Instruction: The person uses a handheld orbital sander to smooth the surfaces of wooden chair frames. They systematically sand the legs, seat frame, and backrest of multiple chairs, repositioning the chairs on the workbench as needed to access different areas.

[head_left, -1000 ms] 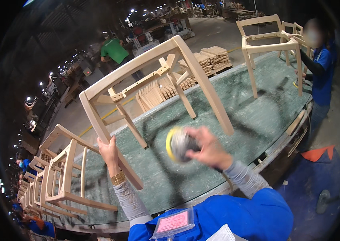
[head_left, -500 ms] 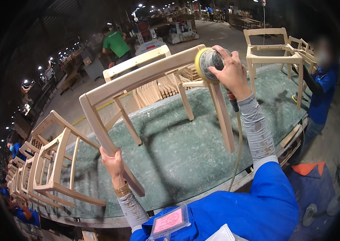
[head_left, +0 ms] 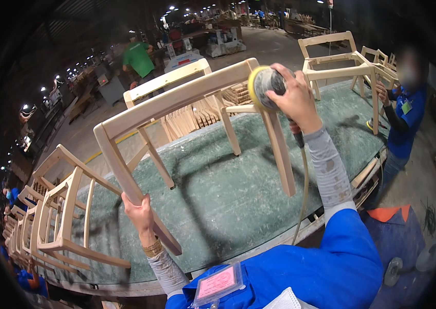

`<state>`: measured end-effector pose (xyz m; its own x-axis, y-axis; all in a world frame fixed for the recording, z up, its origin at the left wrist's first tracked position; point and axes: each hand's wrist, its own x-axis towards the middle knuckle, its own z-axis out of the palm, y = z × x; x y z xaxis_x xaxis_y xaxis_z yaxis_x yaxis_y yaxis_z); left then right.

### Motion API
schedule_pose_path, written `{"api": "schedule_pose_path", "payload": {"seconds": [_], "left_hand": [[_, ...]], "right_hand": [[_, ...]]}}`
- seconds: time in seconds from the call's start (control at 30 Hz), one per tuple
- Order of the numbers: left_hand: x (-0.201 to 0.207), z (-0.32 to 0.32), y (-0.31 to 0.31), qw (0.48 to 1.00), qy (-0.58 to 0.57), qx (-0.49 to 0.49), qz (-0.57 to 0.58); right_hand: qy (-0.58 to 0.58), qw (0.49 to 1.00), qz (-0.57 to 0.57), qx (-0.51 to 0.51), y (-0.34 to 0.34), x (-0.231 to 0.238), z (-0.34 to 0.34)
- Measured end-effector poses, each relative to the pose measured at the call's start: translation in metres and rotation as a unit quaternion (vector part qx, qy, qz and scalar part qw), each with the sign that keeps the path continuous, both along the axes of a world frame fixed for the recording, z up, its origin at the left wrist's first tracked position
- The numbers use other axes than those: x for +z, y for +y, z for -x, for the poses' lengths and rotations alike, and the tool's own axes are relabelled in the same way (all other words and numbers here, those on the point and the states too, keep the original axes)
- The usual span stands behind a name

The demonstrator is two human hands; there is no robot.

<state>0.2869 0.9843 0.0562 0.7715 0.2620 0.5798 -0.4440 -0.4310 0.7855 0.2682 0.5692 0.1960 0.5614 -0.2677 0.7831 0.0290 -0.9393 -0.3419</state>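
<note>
A bare wooden chair frame (head_left: 177, 95) stands on the green tabletop in front of me. My left hand (head_left: 140, 213) is wrapped round its near left leg, partway down. In my right hand (head_left: 298, 100) is a round orbital sander (head_left: 267, 85) with a yellow pad edge, gripped over its dark body. The pad's face is turned left, tilted against the frame's upper right corner, where the rail meets the near right leg (head_left: 280, 154). A hose (head_left: 305, 190) runs down from the sander past my right forearm. The exact contact under the pad is hidden.
Several wooden chair frames (head_left: 68, 221) lie in a row at the left. Another chair frame (head_left: 334, 64) stands on the green table (head_left: 218, 206) at the right, with a co-worker in blue (head_left: 408, 123) beside it. Wooden parts (head_left: 192, 116) are stacked beyond the table.
The sander has shifted slightly at the frame's corner, and its pad now stands a bit more off to the rail's right end. My left hand keeps its hold. The whole view has turned slightly.
</note>
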Motion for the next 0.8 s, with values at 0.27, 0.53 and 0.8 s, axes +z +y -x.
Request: {"api": "schedule_pose_path", "payload": {"seconds": [0.27, 0.53, 0.8], "left_hand": [[0.004, 0.0, -0.002, 1.0, -0.017, 0.008, -0.011], [0.0, -0.004, 0.003, 1.0, -0.003, -0.002, -0.001], [0.002, -0.012, 0.0, 1.0, -0.001, -0.004, 0.004]], "right_hand": [[-0.017, 1.0, 0.012, -0.021, -0.002, -0.011, 0.001], [-0.002, 1.0, 0.009, 0.011, 0.008, 0.005, -0.012], [0.0, 0.999, 0.014, -0.036, -0.004, 0.019, -0.022]]}}
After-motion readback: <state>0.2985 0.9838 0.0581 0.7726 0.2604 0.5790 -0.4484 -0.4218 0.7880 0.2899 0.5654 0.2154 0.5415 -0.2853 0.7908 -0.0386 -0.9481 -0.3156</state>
